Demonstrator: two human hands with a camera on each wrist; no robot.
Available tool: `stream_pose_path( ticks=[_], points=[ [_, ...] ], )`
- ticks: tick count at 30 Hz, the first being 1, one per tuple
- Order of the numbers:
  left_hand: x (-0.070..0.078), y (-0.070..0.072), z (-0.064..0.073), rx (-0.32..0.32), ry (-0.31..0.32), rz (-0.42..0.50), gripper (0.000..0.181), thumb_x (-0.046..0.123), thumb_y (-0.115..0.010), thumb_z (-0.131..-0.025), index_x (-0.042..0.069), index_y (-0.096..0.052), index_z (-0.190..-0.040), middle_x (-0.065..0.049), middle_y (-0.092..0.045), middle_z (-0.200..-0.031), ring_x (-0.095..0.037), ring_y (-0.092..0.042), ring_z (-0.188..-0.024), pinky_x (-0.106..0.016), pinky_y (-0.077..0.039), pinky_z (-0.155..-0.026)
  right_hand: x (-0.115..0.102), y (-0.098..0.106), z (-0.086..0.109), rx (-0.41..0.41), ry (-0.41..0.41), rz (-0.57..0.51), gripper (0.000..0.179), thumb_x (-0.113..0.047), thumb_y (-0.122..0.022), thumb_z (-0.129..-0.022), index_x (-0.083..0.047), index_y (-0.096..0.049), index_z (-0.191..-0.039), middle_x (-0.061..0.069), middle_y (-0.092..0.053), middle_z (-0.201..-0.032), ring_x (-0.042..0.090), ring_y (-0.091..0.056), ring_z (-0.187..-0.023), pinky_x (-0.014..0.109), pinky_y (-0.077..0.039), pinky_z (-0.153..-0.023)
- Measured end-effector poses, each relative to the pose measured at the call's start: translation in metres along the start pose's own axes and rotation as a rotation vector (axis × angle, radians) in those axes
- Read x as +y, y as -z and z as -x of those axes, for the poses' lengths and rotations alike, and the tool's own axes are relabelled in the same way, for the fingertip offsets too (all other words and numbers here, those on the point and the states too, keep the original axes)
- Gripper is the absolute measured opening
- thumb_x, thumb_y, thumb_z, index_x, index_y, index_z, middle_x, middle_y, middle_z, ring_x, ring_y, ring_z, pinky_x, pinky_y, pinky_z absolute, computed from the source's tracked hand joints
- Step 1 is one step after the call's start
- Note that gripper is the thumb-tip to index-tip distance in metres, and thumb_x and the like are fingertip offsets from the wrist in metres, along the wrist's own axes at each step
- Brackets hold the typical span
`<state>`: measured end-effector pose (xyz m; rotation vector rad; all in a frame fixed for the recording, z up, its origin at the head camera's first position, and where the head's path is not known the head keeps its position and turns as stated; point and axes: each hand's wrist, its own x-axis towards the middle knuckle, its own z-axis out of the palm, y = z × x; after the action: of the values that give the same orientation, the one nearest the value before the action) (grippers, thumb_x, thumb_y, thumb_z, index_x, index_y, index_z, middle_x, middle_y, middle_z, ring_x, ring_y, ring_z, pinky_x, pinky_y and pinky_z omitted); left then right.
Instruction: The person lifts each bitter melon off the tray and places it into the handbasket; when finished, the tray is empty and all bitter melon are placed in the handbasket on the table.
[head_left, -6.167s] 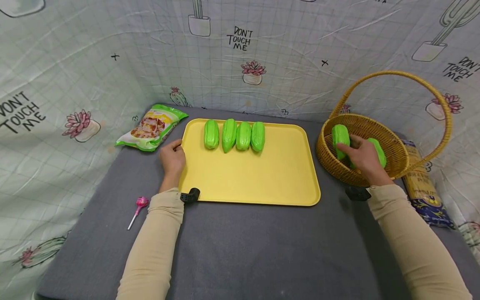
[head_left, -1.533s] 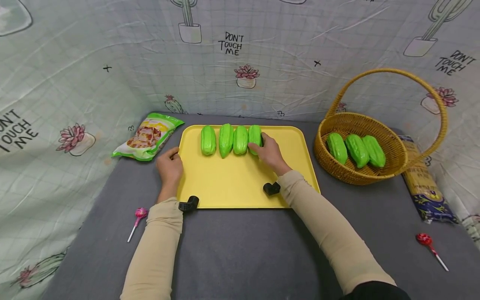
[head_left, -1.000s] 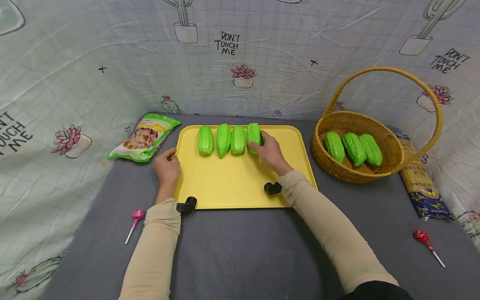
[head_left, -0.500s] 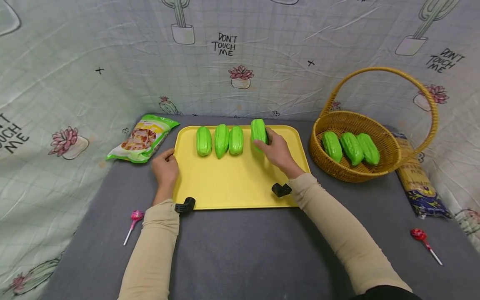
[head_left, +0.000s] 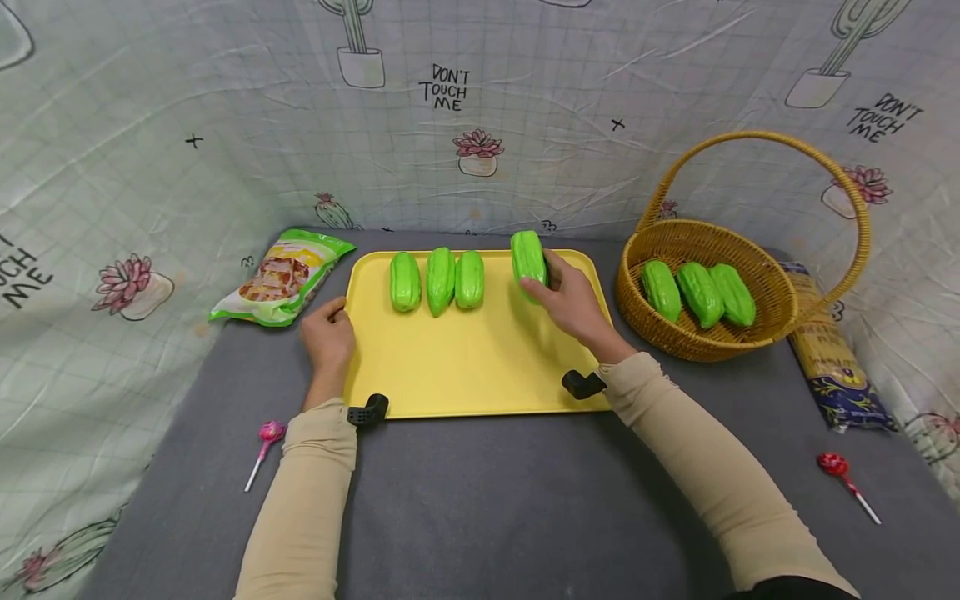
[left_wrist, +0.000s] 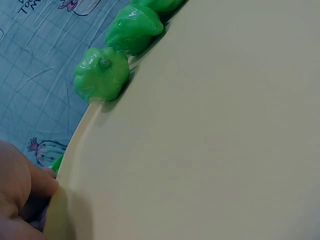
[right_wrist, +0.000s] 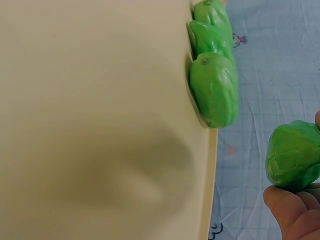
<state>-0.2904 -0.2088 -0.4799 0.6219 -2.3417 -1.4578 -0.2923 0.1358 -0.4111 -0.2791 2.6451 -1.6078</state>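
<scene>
Glossy, ridged vegetable (head_left: pixel 528 257) in fingers (head_left: pixel 557 268)

Grey table (head_left: pixel 480 500). Behind table and at both its sides: pale, wrinkled, gridded sheet (head_left: pixel 555 100) with printed potted plants (head_left: pixel 477 148), lettering (head_left: pixel 447 88).

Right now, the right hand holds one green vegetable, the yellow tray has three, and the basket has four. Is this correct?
Not quite: the head view shows three green vegetables in the basket, not four. The right hand holds one vegetable, and the yellow tray has three others.
</scene>
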Motion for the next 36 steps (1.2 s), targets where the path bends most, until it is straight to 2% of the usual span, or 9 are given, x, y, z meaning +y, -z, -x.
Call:
stream_pose_path(
  ticks=[5, 11, 21, 29, 36],
  points=[
    [-0.001, 0.0, -0.001, -0.011, 0.003, 0.005, 0.037, 0.006, -0.045, -0.105, 0.003, -0.066, -0.136, -0.017, -0.065, -0.139, -0.031, -0.058, -0.135, -0.045, -0.05, -0.109, 0.001, 0.011, 0.008, -0.008, 0.013, 0.001, 0.074, -0.027, -0.061, -0.103, -0.007, -0.022, -0.163, 0.021, -0.046, -0.156, 0.034, -0.056, -0.136, 0.048, -0.054, -0.105],
    [-0.002, 0.001, -0.002, -0.011, -0.007, 0.001, 0.037, 0.006, -0.045, -0.105, 0.003, -0.066, -0.136, -0.017, -0.065, -0.139, -0.032, -0.057, -0.135, -0.045, -0.05, -0.109, 0.003, 0.029, 0.016, -0.004, -0.014, 0.014, 0.077, -0.03, -0.059, -0.104, -0.008, -0.017, -0.164, 0.021, -0.039, -0.161, 0.035, -0.051, -0.141, 0.049, -0.051, -0.108],
    [-0.001, 0.004, 0.0, -0.008, -0.018, -0.009, 0.037, 0.004, -0.045, -0.105, 0.002, -0.066, -0.135, -0.018, -0.064, -0.14, -0.032, -0.056, -0.136, -0.045, -0.049, -0.11, 0.013, 0.06, 0.03, 0.068, -0.038, 0.021, 0.078, -0.031, -0.057, -0.105, -0.006, -0.012, -0.165, 0.02, -0.029, -0.166, 0.037, -0.041, -0.148, 0.051, -0.044, -0.115],
    [-0.001, 0.006, 0.002, -0.013, -0.017, -0.009, 0.037, 0.005, -0.045, -0.105, 0.001, -0.066, -0.135, -0.018, -0.064, -0.14, -0.033, -0.056, -0.137, -0.045, -0.048, -0.111, 0.021, 0.088, 0.04, 0.128, -0.047, 0.07, 0.08, -0.037, -0.055, -0.105, -0.008, -0.012, -0.165, 0.019, -0.03, -0.166, 0.037, -0.042, -0.148, 0.053, -0.044, -0.115],
    [-0.001, 0.005, 0.003, -0.018, -0.017, -0.014, 0.037, 0.005, -0.045, -0.105, 0.001, -0.066, -0.135, -0.018, -0.064, -0.14, -0.033, -0.056, -0.137, -0.046, -0.048, -0.111, 0.029, 0.102, 0.047, 0.161, -0.087, 0.074, 0.078, -0.04, -0.053, -0.105, -0.01, -0.013, -0.165, 0.019, -0.033, -0.165, 0.037, -0.042, -0.147, 0.055, -0.043, -0.115]
  ],
)
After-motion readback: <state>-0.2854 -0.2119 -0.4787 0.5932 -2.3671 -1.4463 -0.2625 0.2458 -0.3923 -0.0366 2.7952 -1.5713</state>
